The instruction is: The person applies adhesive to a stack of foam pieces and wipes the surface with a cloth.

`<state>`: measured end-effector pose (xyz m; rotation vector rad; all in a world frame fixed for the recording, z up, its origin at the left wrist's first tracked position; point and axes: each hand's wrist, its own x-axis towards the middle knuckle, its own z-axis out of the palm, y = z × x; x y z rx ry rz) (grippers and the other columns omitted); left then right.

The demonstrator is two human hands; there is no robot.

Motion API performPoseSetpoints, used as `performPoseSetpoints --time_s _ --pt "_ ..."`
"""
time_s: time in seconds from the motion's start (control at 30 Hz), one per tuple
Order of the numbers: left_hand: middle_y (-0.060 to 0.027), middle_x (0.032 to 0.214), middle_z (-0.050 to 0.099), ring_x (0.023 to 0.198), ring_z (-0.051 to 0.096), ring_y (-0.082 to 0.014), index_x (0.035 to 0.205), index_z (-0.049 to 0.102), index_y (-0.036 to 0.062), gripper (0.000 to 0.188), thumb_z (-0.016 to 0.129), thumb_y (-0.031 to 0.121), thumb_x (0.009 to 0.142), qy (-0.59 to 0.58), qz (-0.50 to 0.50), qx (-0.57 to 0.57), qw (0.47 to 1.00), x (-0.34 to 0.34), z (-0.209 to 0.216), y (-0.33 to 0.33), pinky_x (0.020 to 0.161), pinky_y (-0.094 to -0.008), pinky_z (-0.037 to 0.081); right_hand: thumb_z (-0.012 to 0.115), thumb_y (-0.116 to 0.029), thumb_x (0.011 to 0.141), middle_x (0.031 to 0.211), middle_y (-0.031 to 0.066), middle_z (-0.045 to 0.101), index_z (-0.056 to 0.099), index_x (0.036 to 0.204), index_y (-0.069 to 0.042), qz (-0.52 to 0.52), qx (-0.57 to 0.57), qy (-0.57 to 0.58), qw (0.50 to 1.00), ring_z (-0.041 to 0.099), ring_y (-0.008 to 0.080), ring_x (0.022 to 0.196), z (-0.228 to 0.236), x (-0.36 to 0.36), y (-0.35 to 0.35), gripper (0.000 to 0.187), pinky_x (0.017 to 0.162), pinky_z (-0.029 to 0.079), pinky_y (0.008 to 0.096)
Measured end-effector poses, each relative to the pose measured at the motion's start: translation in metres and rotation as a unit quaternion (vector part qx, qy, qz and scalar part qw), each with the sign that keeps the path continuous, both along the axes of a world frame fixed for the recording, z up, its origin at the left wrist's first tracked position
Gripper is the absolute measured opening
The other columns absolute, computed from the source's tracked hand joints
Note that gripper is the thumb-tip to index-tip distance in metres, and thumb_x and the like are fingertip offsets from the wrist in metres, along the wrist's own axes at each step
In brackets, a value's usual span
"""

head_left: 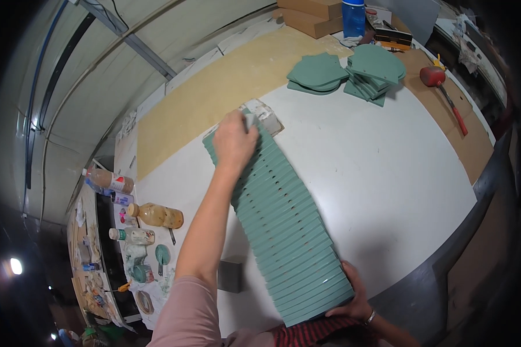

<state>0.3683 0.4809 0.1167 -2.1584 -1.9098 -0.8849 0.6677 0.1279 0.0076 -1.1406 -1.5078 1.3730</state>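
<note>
Row of green plates (pixel 292 225) stretches across a white table (pixel 382 173).
Left hand (pixel 233 140) pinches a small grey block (pixel 250 121) at the far end; right hand (pixel 356 298) braces the near corner, thumb and fingers spread.

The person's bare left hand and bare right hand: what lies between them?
A long row of thin, closely packed green plates stretches between the left hand and right hand, as the head view shows.

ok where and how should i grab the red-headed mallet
Probably around the red grip, reaching from the near right side: the mallet lies on the brown cardboard with its head farther away, leaving that slim end nearer and uncovered.
</note>
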Motion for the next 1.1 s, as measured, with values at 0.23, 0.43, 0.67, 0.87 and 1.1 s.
performPoseSetpoints --time_s 0.23,0.43,0.67,0.87,1.1 --pt "-0.0177 0.094 0.066 0.091 0.066 -0.0352 0.095 0.062 0.0036 0.025 0.074 0.020 0.080 -0.030 0.169 -0.074 0.982 -0.056 0.004 0.001 0.076 -0.0483 0.052 0.102 -0.039 0.047 0.155 0.0226 0.038 0.036 0.154 -0.003 0.003 0.022 -0.010 1.000 0.037 0.0380 0.145 -0.001 0.000 0.001 0.131 0.118 0.032 0.0491" --pt "-0.0186 0.096 0.066 0.093 0.066 -0.0360 0.095 0.063 0.0037 0.025 0.075 0.023 0.082 0.062 0.063 -0.024 0.996 -0.028 0.002 0.048 0.079 -0.0480 0.053 0.102 -0.038 0.049 0.156 0.0223 0.036 0.035 0.155 -0.005 0.006 0.003 0.038 0.999 0.035 0.0380 0.146 -0.007 0.001 -0.001 0.129 0.118 0.031 0.0492" --pt "-0.0174 0.097 0.071 0.090 0.069 -0.0355 0.098 0.067 0.0025 0.027 0.075 0.022 0.081 0.025 0.107 -0.056 0.992 -0.028 0.009 0.057 0.079 -0.0450 0.053 0.103 -0.038 0.048 0.157 0.0222 0.035 0.036 0.155 -0.005 0.009 0.006 0.003 1.000 0.035 0.0383 0.146 0.000 0.001 0.001 0.130 0.119 0.031 0.0493" --pt "-0.0166 0.097 0.068 0.094 0.065 -0.0375 0.097 0.064 0.0029 0.025 0.073 0.021 0.082 0.018 0.035 -0.044 0.998 -0.014 0.006 0.048 0.080 -0.0480 0.052 0.103 -0.038 0.047 0.157 0.0217 0.035 0.035 0.155 -0.005 -0.001 0.008 0.030 1.000 0.034 0.0382 0.147 -0.008 0.002 -0.001 0.131 0.119 0.031 0.0497" --pt "-0.0170 0.096 0.067 0.094 0.065 -0.0378 0.095 0.063 0.0041 0.024 0.073 0.022 0.082 -0.014 0.060 -0.031 0.998 -0.019 0.003 0.047 0.080 -0.0485 0.052 0.103 -0.037 0.049 0.157 0.0192 0.036 0.030 0.157 -0.003 0.009 -0.028 0.064 0.998 0.034 0.0343 0.147 -0.013 0.003 -0.007 0.134 0.119 0.032 0.0475"
